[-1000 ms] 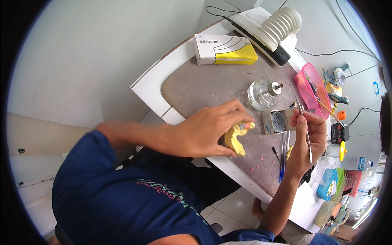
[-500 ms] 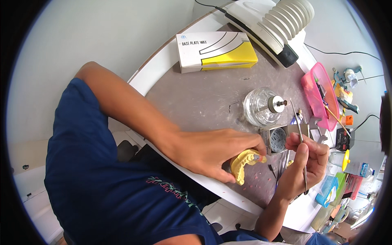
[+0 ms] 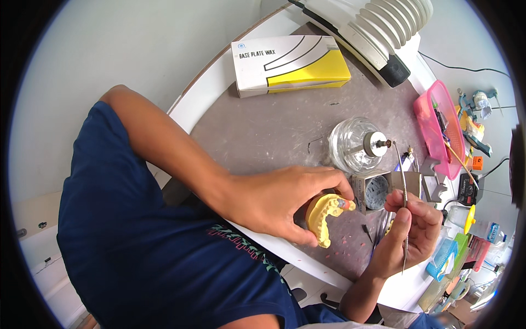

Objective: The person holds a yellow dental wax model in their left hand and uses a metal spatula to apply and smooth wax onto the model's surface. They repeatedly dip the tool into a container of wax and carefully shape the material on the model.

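left hand (image 3: 276, 200): half curled, your thumb and fingers gripping the yellow cast (image 3: 316, 218)
cast: over the bench (image 3: 246, 131) near your side, grey-pink patch on it
right hand (image 3: 411, 233): you've got the metal tool (image 3: 402, 172) pinched, fingers curled
tool: one tip's right beside the burner (image 3: 353, 147)
scraps (image 3: 344, 239): pink, near the cast

A white-and-yellow box (image 3: 292, 64) lies near a pale ribbed hose (image 3: 390, 24), a pink basket (image 3: 428, 122) farther right.
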Available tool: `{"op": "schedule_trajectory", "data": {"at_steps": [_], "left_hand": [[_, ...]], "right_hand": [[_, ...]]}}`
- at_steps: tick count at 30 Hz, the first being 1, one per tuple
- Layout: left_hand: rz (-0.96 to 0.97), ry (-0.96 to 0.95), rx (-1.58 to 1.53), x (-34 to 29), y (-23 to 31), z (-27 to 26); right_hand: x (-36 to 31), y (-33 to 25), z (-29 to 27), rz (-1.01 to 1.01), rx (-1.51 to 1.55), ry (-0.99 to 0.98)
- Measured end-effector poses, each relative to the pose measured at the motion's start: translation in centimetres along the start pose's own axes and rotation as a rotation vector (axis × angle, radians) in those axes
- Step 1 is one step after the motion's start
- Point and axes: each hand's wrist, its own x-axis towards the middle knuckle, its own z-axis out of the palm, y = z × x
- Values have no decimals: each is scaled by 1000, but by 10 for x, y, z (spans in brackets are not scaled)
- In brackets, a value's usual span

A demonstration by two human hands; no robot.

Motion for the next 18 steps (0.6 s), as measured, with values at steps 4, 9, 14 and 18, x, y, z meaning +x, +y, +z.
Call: {"op": "schedule_trajectory", "data": {"at_steps": [4, 9, 14, 18], "left_hand": [[-23, -1, 9, 0, 1, -2], [-62, -35, 53, 2, 5, -5], [0, -11, 97, 1, 0, -6], [-15, -18, 129, 2, 4, -6]], "right_hand": [[-2, 1, 2, 17, 8, -8], [0, 2, 3, -20, -45, -45], [1, 9, 7, -82, -112, -55], [4, 6, 8, -96, -109, -51]]}}
